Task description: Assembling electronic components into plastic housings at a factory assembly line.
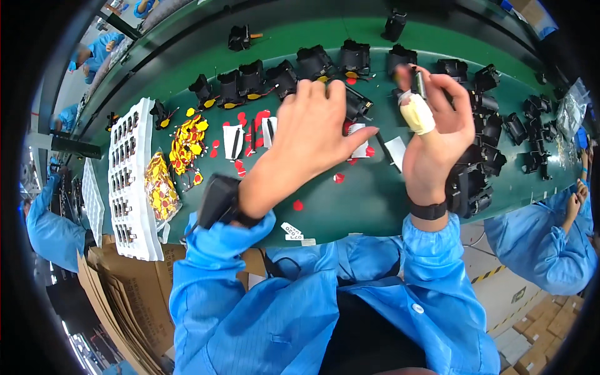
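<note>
My left hand [309,128] hovers palm down over the green table, its thumb stretched out to the right and nothing seen in it. Just past its fingertips lies a black plastic housing [357,105]. Raised at the right, my right hand [440,128] pinches a small dark cylindrical part [417,84] between thumb and fingers. Pale yellow tape [417,115] wraps its thumb, whose tip is blurred. Between the hands lie a white card [395,152] and another white card [360,141] with dark strips, plus red discs [339,178].
Black housings [315,62] line the far side, with more housings [469,187] massed at right. Yellow-and-red round pieces [189,142], a bagged heap [162,186] and a white tray [134,175] of small parts stand left. Another person's blue sleeve [540,240] is at right.
</note>
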{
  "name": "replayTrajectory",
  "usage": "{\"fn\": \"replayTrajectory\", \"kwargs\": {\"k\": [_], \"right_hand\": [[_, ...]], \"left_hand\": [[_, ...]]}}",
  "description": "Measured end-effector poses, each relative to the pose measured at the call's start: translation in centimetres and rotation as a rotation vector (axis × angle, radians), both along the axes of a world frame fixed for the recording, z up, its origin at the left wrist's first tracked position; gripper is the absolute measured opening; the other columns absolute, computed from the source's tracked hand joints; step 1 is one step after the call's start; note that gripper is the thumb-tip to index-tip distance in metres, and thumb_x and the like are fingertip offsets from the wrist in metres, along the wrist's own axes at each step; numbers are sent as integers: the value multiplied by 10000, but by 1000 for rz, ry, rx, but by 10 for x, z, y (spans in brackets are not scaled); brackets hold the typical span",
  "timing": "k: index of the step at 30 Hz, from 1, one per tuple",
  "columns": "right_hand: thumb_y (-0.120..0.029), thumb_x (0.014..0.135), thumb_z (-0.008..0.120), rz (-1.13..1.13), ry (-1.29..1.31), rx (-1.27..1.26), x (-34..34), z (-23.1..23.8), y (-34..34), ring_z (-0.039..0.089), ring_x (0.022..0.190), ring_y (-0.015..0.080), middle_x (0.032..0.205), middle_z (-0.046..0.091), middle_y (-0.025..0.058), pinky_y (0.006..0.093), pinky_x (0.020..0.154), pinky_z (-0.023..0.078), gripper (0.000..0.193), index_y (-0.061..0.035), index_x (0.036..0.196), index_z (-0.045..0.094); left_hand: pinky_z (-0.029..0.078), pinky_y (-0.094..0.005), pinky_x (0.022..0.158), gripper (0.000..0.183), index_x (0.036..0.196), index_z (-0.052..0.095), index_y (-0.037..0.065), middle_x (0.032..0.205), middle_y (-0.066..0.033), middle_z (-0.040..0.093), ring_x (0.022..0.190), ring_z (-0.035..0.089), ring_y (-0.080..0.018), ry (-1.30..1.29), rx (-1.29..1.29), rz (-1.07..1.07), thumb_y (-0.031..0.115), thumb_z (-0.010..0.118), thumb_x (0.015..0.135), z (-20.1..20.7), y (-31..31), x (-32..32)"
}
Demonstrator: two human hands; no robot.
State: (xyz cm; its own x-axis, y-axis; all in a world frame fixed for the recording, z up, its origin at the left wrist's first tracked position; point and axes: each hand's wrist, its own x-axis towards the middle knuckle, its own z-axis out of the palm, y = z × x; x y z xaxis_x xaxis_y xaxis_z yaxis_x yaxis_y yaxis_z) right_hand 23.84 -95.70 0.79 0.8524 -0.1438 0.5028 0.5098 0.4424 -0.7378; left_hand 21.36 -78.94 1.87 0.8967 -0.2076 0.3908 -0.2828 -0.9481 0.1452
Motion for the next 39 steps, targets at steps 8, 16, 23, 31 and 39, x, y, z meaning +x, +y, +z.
{"fn": "replayTrajectory", "kwargs": {"k": [8,16,23,31,39], "right_hand": [[96,736,765,341,113,-3,4,5,-4,648,1153,291,1203,653,222,376,974,542,483,48,1166,550],[-42,599,881,550,3,-303,-9,0,18,567,1257,289,1325,597,234,403,1095,433,724,33,1232,537],[-59,598,902,584,10,-425,-9,-5,25,569,1257,327,1328,568,288,422,1064,470,745,57,1231,528],[-60,600,902,565,-33,-412,-6,-6,20,555,1272,373,1313,566,310,437,1083,451,753,69,1236,521],[-40,601,897,569,40,-410,-13,-2,19,577,1233,319,1317,569,297,413,1064,461,750,79,1243,528]], "left_hand": [[501,-453,889,421,966,591,-1,1118,-230,618,1099,575,-394,-145,-284,-264,102,792,611,1,30,-9],[522,-458,941,466,992,654,-39,1227,-275,635,1072,643,-444,-179,-454,-438,55,753,547,-1,61,-40],[541,-437,811,444,910,646,-63,1159,-279,639,974,649,-430,-229,-520,-511,72,736,497,-4,71,-43],[550,-436,766,432,869,636,-74,1113,-291,648,909,659,-437,-259,-530,-511,69,725,471,-6,71,-45],[551,-438,761,452,878,643,-83,1122,-292,648,910,662,-436,-255,-528,-524,75,730,464,-6,67,-43]]}}
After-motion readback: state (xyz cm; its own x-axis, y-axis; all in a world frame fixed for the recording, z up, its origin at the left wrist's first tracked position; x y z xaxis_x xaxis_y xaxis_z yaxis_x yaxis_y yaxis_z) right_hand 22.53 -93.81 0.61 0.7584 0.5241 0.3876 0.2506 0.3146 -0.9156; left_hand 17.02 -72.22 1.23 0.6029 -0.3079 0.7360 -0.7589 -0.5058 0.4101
